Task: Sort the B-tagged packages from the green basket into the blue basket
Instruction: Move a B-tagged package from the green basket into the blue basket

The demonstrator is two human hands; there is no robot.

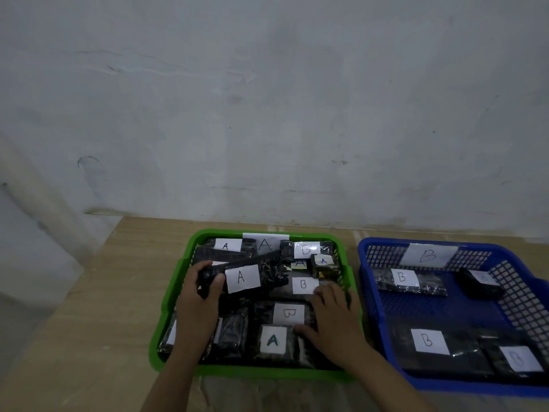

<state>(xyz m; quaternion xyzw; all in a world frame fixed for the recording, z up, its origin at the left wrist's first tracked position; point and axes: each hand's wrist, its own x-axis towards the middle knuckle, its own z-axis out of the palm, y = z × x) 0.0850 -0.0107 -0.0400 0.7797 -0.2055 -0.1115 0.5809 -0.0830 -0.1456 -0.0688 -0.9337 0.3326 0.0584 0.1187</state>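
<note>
Wooden table [89, 292]: A-tagged package [242, 276] lengthwise left-right.

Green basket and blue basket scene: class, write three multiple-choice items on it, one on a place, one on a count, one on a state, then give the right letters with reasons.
1. The blue basket stands where from the green basket?
A right
B left
C behind

2. B-tagged packages visible in the blue basket?
A one
B four
C seven

3. The left hand is
A empty
B gripping an A-tagged package
C off the basket

Key: 1 A, it sits to the right. 2 B, four B labels on packages show. 3 B, fingers wrap the package's end.
</note>
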